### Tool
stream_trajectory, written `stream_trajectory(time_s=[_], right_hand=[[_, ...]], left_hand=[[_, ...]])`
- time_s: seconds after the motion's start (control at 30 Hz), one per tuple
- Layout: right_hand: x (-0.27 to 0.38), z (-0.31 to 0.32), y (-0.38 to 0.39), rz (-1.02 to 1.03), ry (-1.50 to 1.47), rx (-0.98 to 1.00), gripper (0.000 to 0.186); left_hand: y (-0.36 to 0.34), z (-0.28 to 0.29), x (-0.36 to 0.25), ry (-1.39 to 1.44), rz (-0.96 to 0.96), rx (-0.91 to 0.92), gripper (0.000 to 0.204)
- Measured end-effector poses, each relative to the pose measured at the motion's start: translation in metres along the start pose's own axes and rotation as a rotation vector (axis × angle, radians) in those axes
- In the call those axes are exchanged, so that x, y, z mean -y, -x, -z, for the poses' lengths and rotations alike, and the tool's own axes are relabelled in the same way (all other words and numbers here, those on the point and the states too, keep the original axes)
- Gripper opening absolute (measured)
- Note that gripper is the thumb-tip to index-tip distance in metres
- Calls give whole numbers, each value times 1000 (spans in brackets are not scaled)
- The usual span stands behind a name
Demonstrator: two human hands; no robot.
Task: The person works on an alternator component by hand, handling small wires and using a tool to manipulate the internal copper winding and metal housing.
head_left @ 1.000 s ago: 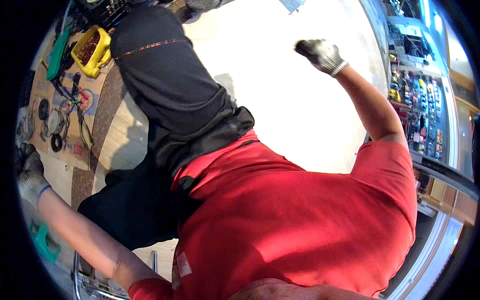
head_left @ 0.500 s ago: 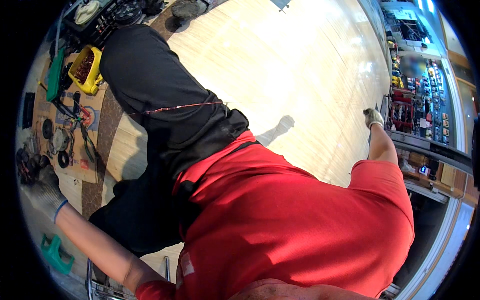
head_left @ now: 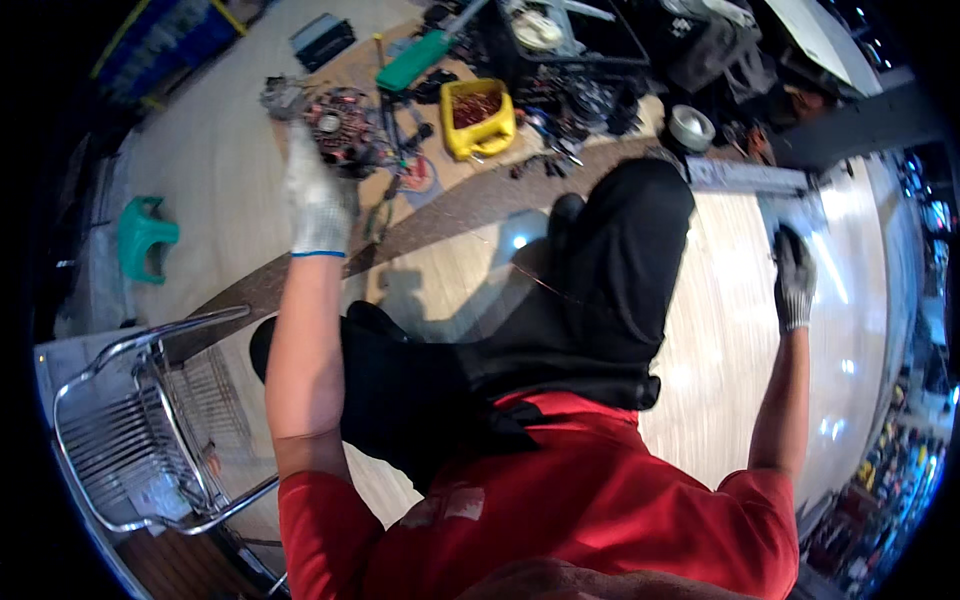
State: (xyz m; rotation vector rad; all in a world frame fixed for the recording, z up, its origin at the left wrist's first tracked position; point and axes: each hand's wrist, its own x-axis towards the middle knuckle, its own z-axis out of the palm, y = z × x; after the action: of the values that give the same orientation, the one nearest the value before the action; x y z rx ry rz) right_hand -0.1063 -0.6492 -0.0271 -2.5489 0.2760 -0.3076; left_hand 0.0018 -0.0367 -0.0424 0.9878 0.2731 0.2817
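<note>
Floor (head_left: 715, 330), pale, glossy, lies open beside my grey-gloved right hand (head_left: 795, 280); white-gloved left hand (head_left: 322, 195) at round copper-wound core (head_left: 345, 122)'s edge; can't tell either grip.

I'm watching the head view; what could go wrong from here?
The thin reddish wire runs right by the black trousers, so it could snag on a leg. The left hand is at the copper-wound part, with clutter close by; a slip might knock something aside. The yellow container is open-topped, so a bump could spill its reddish contents.
</note>
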Motion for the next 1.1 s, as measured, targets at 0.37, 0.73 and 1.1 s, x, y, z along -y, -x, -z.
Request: stream_trajectory(time_s=[0.37, 0.73, 1.1], right_hand=[[383, -247, -21, 354, -678, 1179, 52], [356, -285, -69, 1279, -240, 503, 23], [338, -316, -39, 1414, -490, 658, 28]], left_hand=[[-11, 52, 22, -1075, -527, -116, 51], [-2, 55, -11, -447, -16, 92, 43], [-18, 51, -18, 262, 298, -76, 54]])
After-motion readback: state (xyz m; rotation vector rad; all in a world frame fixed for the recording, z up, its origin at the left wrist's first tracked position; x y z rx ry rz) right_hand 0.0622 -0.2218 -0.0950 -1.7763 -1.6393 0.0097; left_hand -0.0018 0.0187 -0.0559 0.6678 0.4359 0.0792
